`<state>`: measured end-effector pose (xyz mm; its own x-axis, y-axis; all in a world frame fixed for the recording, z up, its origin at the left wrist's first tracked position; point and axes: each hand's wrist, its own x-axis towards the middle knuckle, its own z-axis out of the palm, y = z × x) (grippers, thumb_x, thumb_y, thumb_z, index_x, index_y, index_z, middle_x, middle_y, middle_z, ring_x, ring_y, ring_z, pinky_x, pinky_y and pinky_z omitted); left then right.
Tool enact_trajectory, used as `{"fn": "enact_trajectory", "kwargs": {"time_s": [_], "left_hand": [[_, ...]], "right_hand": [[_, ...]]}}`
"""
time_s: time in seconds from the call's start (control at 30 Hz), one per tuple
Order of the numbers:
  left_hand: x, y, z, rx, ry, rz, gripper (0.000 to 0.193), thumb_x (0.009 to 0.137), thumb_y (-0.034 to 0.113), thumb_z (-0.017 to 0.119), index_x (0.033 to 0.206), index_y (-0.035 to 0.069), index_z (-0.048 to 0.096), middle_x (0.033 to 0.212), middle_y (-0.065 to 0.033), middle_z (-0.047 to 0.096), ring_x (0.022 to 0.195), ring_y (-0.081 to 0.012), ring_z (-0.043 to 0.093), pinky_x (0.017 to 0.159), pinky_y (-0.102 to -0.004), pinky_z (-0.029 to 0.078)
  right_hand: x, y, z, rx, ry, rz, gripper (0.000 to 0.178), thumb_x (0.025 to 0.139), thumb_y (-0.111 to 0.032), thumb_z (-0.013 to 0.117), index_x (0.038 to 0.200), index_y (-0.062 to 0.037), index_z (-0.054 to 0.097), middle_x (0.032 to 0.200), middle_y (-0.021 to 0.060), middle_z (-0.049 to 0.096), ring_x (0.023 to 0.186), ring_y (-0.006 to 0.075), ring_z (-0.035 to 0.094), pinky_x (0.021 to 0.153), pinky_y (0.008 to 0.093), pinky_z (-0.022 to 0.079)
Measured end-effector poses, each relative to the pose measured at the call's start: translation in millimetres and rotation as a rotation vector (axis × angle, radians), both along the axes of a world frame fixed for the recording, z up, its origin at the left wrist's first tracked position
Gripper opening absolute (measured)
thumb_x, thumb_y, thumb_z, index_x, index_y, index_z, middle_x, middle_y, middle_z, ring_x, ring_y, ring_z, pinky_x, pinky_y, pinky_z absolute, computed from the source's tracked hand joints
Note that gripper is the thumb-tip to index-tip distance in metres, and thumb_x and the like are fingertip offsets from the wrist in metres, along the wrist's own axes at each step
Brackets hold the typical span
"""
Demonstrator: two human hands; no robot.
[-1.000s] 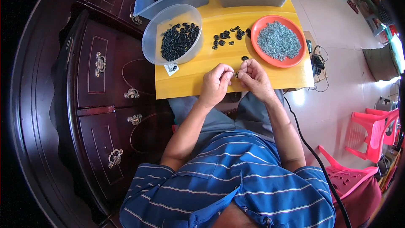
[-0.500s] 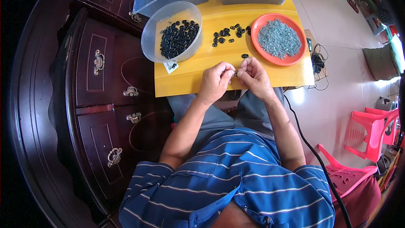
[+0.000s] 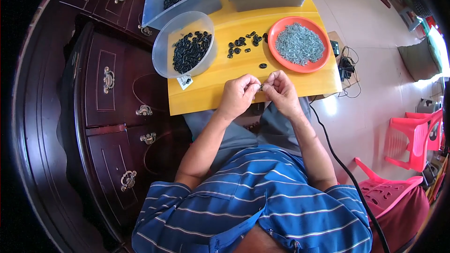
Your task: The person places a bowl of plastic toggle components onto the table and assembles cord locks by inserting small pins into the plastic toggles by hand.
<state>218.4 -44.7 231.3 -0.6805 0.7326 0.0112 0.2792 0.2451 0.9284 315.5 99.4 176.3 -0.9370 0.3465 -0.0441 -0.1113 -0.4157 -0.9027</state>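
Over the near edge of the yellow table (image 3: 197,99), my left hand (image 3: 239,94) and my right hand (image 3: 282,93) meet fingertip to fingertip. Both pinch one small dark piece (image 3: 261,87), mostly covered by the fingers. A single black oval piece (image 3: 263,65) lies just beyond my hands. Farther off is a loose group of small black pieces (image 3: 238,43). To the right, an orange-red plate (image 3: 273,55) holds a heap of small silvery metal pins (image 3: 300,43). On the left, a round clear tub (image 3: 160,61) contains black oval pieces (image 3: 191,52).
Two clear plastic bins (image 3: 183,7) (image 3: 269,1) of black pieces stand at the far edge. A small white packet (image 3: 184,82) lies by the tub. Dark wooden drawers (image 3: 110,75) flank the table's left. A black cable (image 3: 328,145) hangs at right, near pink plastic chairs (image 3: 412,136).
The view has shifted slightly, so the table and its containers appear a little farther left. Both hands keep their pinch on the small dark piece.
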Motion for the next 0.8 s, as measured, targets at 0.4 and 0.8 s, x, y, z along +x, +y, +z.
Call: {"fn": "enact_trajectory", "kwargs": {"time_s": [0.4,0.8], "left_hand": [[-21,28,-4,-0.067,0.235,0.031,0.034,0.083,0.001,0.071,0.116,0.005,0.065,0.096,-0.0086,0.066,0.066,-0.0149,0.065,0.064,-0.0291,0.053],[-32,50,-24,-0.241,0.830,-0.021,0.012,0.092,0.016,0.062,0.101,0.008,0.064,0.095,-0.0113,0.062,0.085,-0.0319,0.066,0.074,-0.0453,0.054]], "right_hand": [[12,26,6,-0.047,0.028,-0.115,0.016,0.096,-0.001,0.062,0.101,-0.0090,0.049,0.085,-0.0039,0.055,0.068,0.0024,0.050,0.058,0.0182,0.042],[8,26,2,-0.053,0.036,-0.151,0.016,0.096,-0.003,0.064,0.101,-0.0091,0.050,0.086,-0.0041,0.056,0.071,0.0019,0.053,0.060,0.0180,0.044]]}}
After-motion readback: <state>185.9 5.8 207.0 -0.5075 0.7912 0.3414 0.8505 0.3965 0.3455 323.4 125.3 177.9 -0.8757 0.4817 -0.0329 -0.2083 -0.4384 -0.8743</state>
